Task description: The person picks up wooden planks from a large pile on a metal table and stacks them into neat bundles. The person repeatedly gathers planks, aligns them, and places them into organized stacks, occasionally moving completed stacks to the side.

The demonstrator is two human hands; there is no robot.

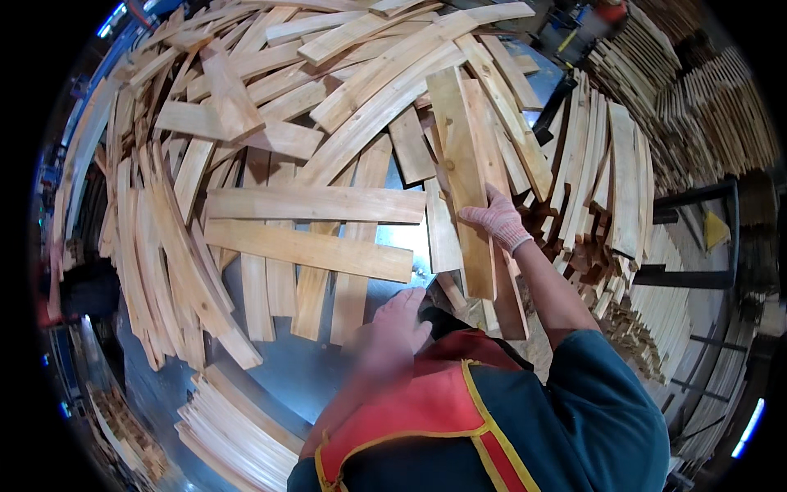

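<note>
My right hand [498,220], in a pink-and-white knit glove, grips the side of a long wooden board [459,164]. The board is tilted and has a few dark knots. Beside it lies another pale board [485,139], partly covered. My left hand [397,323], slightly blurred, is near the table's front edge close to my apron. Its fingers are stretched out, with nothing seen in them. Just beyond it, two boards lie crosswise, a nearer board [311,248] and a farther board [320,205], on top of several others.
A large jumbled heap of boards [270,90] covers the far side of the metal table [295,361]. A neat stack [238,426] sits at the near left. To the right are more boards [602,172], a dark metal frame [697,279] and tall wood stacks [713,115].
</note>
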